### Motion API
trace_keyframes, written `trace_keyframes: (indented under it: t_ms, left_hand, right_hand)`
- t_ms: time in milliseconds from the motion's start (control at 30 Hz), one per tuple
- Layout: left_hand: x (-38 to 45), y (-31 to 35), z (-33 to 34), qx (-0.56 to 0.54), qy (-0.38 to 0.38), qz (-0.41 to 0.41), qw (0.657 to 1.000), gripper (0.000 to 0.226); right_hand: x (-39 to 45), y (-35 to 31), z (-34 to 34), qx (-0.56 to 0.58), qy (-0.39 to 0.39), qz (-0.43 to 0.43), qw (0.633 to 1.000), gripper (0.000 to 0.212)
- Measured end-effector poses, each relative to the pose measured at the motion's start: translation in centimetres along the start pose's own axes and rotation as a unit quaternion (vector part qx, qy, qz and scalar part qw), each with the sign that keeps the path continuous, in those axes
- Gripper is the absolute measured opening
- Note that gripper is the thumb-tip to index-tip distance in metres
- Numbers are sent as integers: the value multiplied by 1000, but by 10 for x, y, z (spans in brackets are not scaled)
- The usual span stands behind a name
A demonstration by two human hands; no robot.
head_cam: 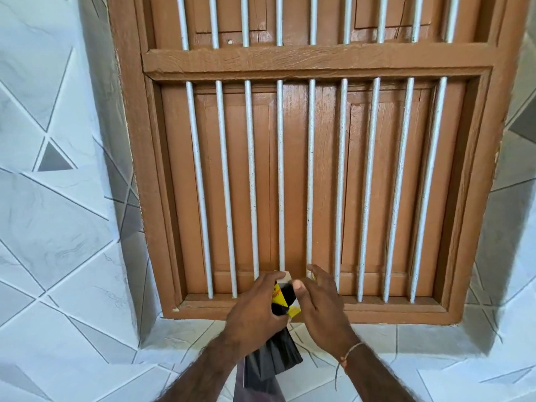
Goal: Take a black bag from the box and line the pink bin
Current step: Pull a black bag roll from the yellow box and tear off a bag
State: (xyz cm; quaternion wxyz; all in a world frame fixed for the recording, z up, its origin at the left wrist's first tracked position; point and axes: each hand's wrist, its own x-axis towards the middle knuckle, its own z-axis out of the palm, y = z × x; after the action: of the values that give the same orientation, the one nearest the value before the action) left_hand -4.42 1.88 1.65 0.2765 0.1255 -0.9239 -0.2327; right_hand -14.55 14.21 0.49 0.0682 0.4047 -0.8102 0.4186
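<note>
A small yellow, black and white box (280,297) stands on the tiled window sill against the barred window. My left hand (255,311) curls over the box's left side and top. A folded black bag (272,362) hangs down from under that hand's palm, below the sill edge. My right hand (322,303) is at the box's right side with fingers spread and its thumb resting on the box's top edge. The pink bin is not in view.
A brown wooden window frame (316,62) with closed shutters and white vertical bars (280,175) fills the view right behind the box. The white tiled sill (406,338) runs below it. Grey-patterned wall tiles (58,213) flank both sides.
</note>
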Motion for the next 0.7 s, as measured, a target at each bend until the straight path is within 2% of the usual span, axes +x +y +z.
trace_keyframes:
  t_ms: [33, 100, 167, 233, 333, 467, 600, 700]
  left_hand:
    - [-1, -2, -2, -12, 5, -5, 1000, 76]
    - [-1, -5, -5, -37, 13, -12, 999, 79]
    - [-2, -5, -7, -54, 14, -15, 998, 82]
    - [-3, -3, -9, -61, 11, -9, 998, 87]
    - [-5, -1, -9, -71, 8, -6, 997, 90]
    - [-7, 0, -8, -63, 5, 8, 998, 63]
    - [-6, -3, -12, -52, 17, 8, 998, 54]
    - [-5, 1, -13, -43, 27, -2, 999, 59]
  right_hand:
    - [-1, -2, -1, 38, -10, -2, 999, 46]
    - [-1, -6, -7, 163, 29, 3, 986, 32]
    - [1, -5, -9, 252, 75, 36, 964, 48]
    - [3, -6, -8, 280, 84, 61, 954, 58]
    - [3, -7, -1, 255, 116, 61, 958, 50]
    - [-1, -15, 3, 162, 148, 24, 975, 27]
    - [-8, -19, 6, 136, 97, -29, 986, 19]
    - [-8, -20, 11, 145, 110, -23, 983, 18]
